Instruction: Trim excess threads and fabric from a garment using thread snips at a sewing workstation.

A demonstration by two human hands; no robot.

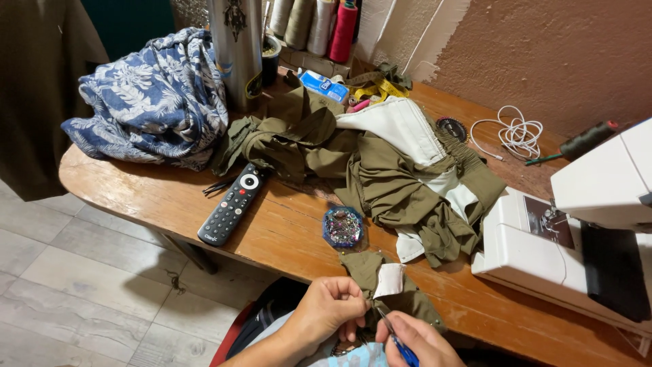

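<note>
Right hand (414, 340) grips a blue tool (401, 345); left hand (333, 309) pinches olive cloth (373, 272) between them.

On the wooden bench (136, 194) lie a black remote control (231, 204), a blue floral cloth (149, 98), a pin-filled box (343, 228), a coiled white cable (516, 134) and a white sewing machine (577, 224); thread spools (319, 24) stand behind.

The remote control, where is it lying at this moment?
In the head view, the remote control lies on the left part of the wooden table, in front of the blue patterned cloth and left of the pin box.
</note>
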